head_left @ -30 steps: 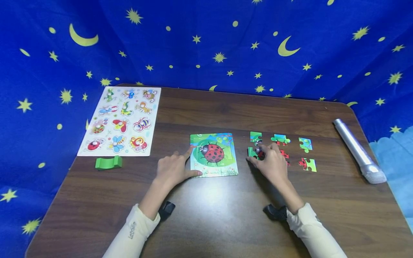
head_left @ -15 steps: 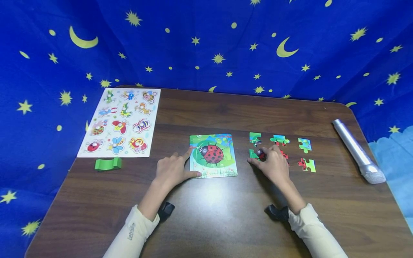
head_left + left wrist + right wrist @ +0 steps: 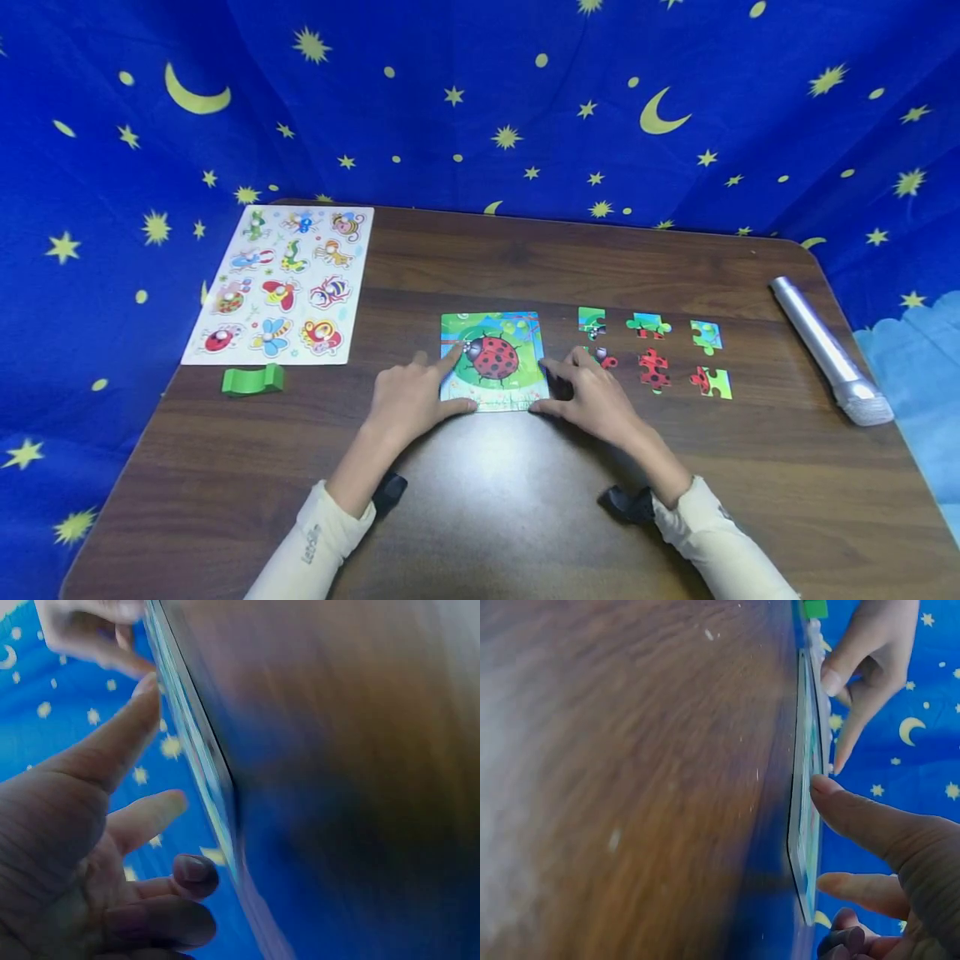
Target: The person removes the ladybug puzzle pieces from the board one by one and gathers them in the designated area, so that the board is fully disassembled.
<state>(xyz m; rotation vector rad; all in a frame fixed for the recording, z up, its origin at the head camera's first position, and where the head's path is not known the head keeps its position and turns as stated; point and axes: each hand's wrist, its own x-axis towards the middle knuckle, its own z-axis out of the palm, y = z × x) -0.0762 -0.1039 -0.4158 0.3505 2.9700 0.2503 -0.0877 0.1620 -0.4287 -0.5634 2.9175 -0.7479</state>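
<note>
A square ladybug puzzle board [image 3: 495, 360] lies flat at mid-table. My left hand [image 3: 405, 402] rests its thumb and forefinger on the board's left side, the forefinger reaching over the picture. At the opposite side, my right hand [image 3: 596, 402] touches the right edge with its thumb and forefinger. Both wrist views show the board edge-on, the thumb [image 3: 124, 742] and the other thumb [image 3: 855, 814] stretched out to it. Just right of the board lie loose jigsaw pieces [image 3: 654, 369] in two rows; the right hand partly covers the lower left piece [image 3: 606, 358].
A white insect knob puzzle [image 3: 247, 312] lies at the back left, with a green wooden block [image 3: 252, 381] in front of it. A silver microphone [image 3: 828, 350] lies near the table's right edge. A blue star-patterned cloth [image 3: 450, 75] hangs behind the table.
My right hand has left the lower left jigsaw piece and moved left to the board's right edge. The left forefinger has slid a little further onto the board.
</note>
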